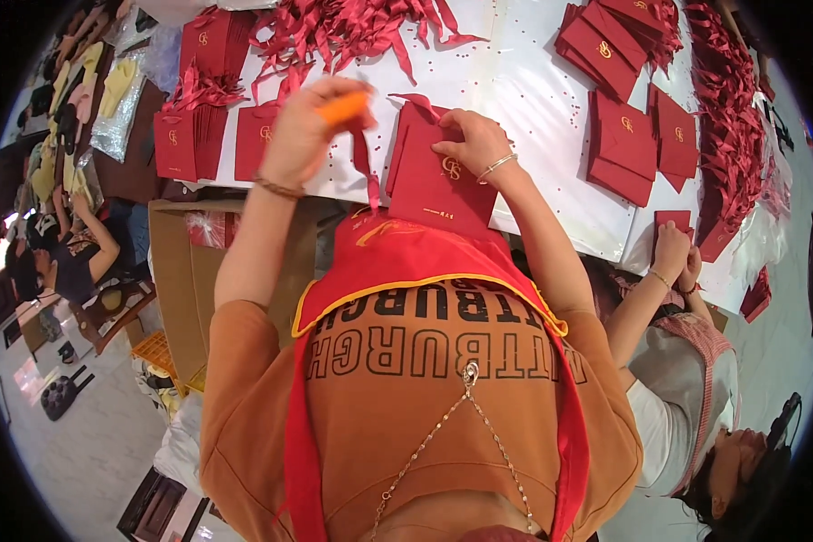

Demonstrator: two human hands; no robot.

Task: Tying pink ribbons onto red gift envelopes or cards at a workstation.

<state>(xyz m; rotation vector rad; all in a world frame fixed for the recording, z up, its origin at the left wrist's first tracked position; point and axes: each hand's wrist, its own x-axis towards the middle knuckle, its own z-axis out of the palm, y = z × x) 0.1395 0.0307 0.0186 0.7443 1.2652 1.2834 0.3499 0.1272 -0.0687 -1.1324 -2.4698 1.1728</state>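
Showed two bare hands at the front edge of a white-covered tabletop (533,144), viewed from above. Held the left hand (303,135) in the air over that edge, left of its middle, with fingers curled round an orange object (343,109), too blurred for naming. Showed a dark-red ribbon (362,163) hanging just below this hand, down beside the left side of a red bag (452,190); could not tell any grip of the left fingers on the ribbon. Had the red bag lying across the middle of the front edge, face up, with lower end overlapping a red apron (406,271). Rested the right hand (479,144) on the bag's upper part, with fingers bent near the top, beside a ribbon handle (415,97), and with thumb laid on the front face, a little apart from the forefinger. Could not tell a firm pinch from a light touch there.

Included, toward the far edge, a heap of loose red ribbons (352,41); near the left front corner, a stack of upright bags (174,144); toward the right edge, flat-lying bags (623,144) in overlapping piles. Included also, near the right front corner, a co-worker's hands (676,253), close together at a small red piece (671,218).
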